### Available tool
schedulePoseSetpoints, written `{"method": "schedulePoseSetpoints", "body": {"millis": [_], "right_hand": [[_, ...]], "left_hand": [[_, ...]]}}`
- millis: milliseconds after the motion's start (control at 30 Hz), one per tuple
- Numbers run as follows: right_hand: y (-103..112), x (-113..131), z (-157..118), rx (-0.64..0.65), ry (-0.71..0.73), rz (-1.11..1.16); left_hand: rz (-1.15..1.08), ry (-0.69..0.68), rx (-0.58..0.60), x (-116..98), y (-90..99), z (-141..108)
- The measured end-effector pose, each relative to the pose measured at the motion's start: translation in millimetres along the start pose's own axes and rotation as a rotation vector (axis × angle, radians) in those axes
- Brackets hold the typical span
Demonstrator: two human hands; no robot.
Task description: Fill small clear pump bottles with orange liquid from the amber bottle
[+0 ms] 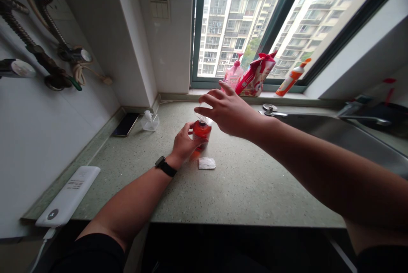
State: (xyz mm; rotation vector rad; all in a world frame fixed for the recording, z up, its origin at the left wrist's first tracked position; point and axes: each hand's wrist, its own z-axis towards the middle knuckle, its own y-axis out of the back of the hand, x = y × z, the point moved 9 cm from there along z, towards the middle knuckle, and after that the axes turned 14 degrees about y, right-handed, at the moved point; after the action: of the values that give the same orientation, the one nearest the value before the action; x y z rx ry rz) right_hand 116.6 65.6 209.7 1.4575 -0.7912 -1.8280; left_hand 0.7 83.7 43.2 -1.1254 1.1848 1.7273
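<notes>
A bottle of red-orange liquid (202,133) stands on the speckled green counter (248,188). My left hand (186,143) is wrapped round it from the left. Over the bottle's top, my right hand (223,109) holds a clear, see-through piece (204,113) between thumb and fingers; its exact shape is hard to make out. The dark neck of the bottle shows just beneath that piece. A folded white tissue (207,163) lies on the counter just in front of the bottle.
Left on the counter are a phone (126,124), a clear container (150,121) and a white power bank (68,196) with a cable. A pink pump bottle (233,75), red bag (257,75) and orange bottle (293,78) stand by the window. The sink (334,137) is right.
</notes>
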Motion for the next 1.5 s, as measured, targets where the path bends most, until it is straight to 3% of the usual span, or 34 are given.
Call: {"method": "schedulePoseSetpoints", "body": {"millis": [900,1500], "right_hand": [[-6,0,12,-0.009,0.053,-0.004],[-14,-12,-15,-0.014,-0.079,0.090]], "left_hand": [[-0.054,0.081,0.000,5,1.4,2],[0.022,-0.015,-0.007,-3,2.5,0]]}}
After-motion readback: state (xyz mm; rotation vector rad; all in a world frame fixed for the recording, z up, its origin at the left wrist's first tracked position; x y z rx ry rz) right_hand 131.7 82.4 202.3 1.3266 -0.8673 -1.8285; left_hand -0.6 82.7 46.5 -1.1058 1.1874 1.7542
